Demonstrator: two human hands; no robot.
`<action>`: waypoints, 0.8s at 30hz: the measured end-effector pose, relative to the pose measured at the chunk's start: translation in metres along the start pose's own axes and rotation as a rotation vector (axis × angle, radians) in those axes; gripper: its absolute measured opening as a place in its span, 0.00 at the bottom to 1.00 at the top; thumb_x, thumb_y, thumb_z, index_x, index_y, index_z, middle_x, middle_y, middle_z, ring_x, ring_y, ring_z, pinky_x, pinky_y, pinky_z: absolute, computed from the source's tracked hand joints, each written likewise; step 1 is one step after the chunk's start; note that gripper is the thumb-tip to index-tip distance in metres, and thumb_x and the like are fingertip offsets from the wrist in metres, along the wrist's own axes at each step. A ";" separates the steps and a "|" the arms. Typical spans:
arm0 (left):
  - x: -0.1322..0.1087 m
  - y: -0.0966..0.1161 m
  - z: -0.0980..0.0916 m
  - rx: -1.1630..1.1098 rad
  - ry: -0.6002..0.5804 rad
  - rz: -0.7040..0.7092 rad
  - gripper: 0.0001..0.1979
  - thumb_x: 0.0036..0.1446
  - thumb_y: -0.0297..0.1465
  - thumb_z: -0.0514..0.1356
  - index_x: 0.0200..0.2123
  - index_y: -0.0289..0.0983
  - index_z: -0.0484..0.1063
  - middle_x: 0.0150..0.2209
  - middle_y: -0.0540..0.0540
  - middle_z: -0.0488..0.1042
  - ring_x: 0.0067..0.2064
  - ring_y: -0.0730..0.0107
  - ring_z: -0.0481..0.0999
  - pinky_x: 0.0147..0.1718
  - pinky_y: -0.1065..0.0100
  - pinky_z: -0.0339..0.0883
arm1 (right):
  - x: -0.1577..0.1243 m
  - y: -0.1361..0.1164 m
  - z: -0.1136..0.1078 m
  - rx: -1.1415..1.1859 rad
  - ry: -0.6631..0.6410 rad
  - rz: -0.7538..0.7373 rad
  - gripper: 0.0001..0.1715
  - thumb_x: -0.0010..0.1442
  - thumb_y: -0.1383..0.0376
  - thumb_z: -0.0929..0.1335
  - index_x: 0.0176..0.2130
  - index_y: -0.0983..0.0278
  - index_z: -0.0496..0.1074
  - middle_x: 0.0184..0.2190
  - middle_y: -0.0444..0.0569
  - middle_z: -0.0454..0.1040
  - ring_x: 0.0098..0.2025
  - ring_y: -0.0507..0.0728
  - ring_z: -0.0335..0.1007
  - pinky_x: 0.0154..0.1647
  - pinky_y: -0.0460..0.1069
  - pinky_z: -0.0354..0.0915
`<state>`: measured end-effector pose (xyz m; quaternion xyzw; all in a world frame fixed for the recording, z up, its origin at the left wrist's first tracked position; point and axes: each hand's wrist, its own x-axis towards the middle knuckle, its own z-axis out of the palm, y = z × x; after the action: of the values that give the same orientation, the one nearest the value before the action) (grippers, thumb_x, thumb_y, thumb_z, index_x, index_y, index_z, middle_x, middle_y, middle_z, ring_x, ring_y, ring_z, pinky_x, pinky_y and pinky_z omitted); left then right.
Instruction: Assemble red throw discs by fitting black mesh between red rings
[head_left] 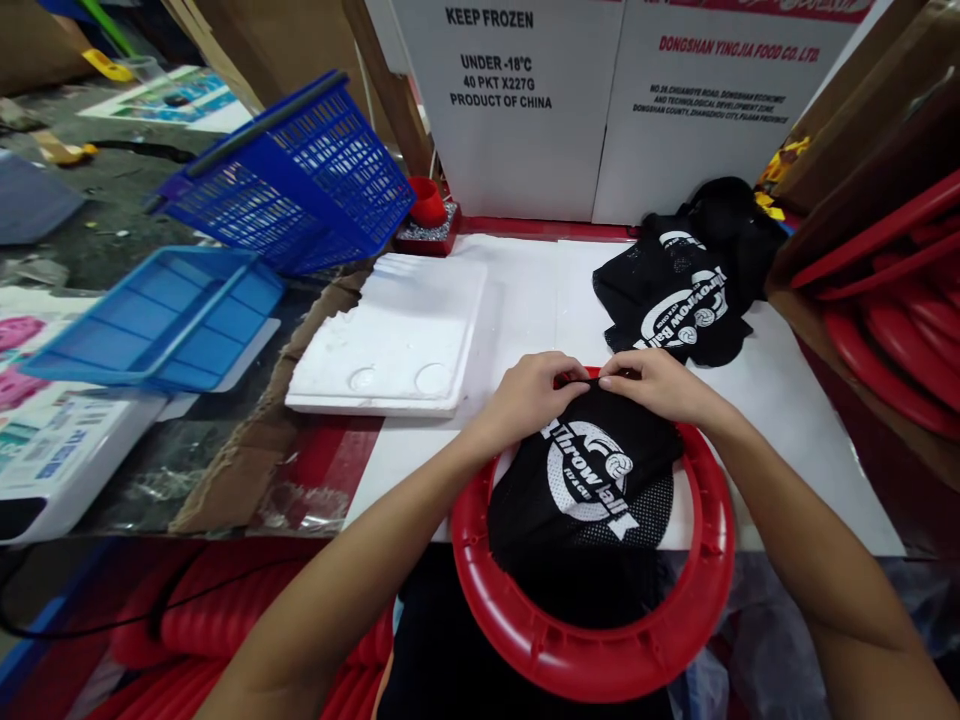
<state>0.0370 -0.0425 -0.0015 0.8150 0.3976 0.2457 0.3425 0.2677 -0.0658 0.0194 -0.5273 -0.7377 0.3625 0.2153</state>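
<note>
A red plastic ring (pixel 510 625) rests partly on the white table surface and reaches over its front edge. Black mesh fabric (pixel 525 500) with a white printed logo lies across the ring's opening. At the ring's far side, my left hand (pixel 536 390) pinches the fabric's top edge against the rim. Close beside it, my right hand (pixel 656 385) pinches the same edge, fingers bent. More black printed mesh pieces (pixel 682 290) lie in a pile behind my right hand.
A white foam slab (pixel 397 330) lies left of my hands. Further left are a blue basket (pixel 300 170) and a light blue tray (pixel 157 320). A printed carton (pixel 525 150) stands behind. Red rings (pixel 892 340) fill a box at right; more red rings (pixel 225 600) sit below.
</note>
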 end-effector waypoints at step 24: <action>-0.007 0.002 0.003 0.132 -0.094 0.058 0.10 0.67 0.27 0.59 0.46 0.41 0.80 0.48 0.46 0.82 0.50 0.58 0.80 0.51 0.56 0.74 | 0.010 -0.004 0.008 -0.174 0.021 0.085 0.11 0.60 0.64 0.70 0.27 0.62 0.76 0.26 0.44 0.77 0.31 0.53 0.70 0.34 0.51 0.59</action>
<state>0.0356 -0.0503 -0.0025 0.8575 0.3728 0.1904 0.2991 0.2562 -0.0595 0.0164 -0.5784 -0.7411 0.3004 0.1610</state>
